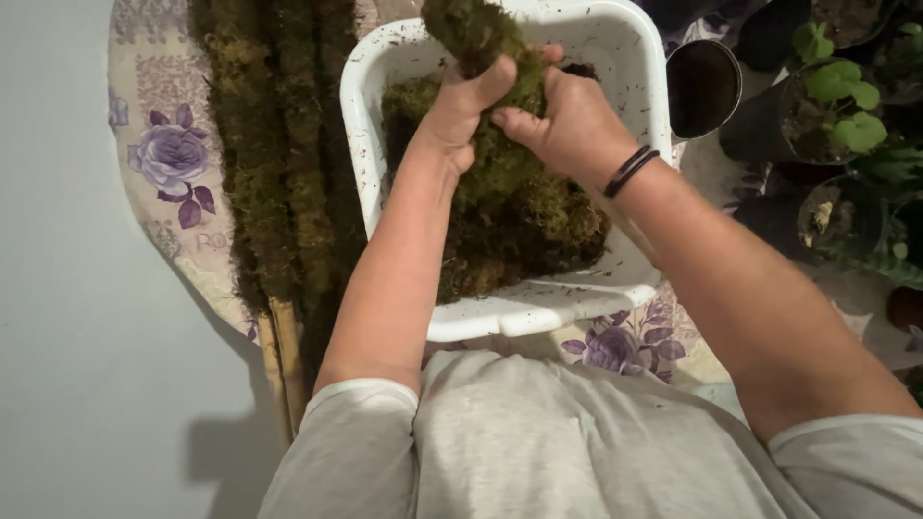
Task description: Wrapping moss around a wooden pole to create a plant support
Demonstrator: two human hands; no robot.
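**mossfan:** so what's going on in this shot?

**potted_pal:** both hands are clamped on the same clump of moss (486, 43); the left hand (461, 106) wraps it from one side with the thumb up over the top, and the right hand (562, 120) squeezes it from the other side; the two hands touch each other around it; the clump sticks up above the fingers, over the far end of the tub

**mossfan:** tub?

**potted_pal:** white plastic basin (538, 312), speckled with dirt, holding a big heap of damp moss (519, 221); it sits on a cloth with purple roses (168, 159)

**mossfan:** anything next to it?

**potted_pal:** yeah, just left of the basin there's a row of moss-covered poles (274, 163) lying side by side, bare wooden ends toward the person; on the right an empty black pot (704, 86), then a few potted plants (832, 101) with round green leaves; right wrist has a black band (630, 171); grey t-shirt (538, 442) at the bottom
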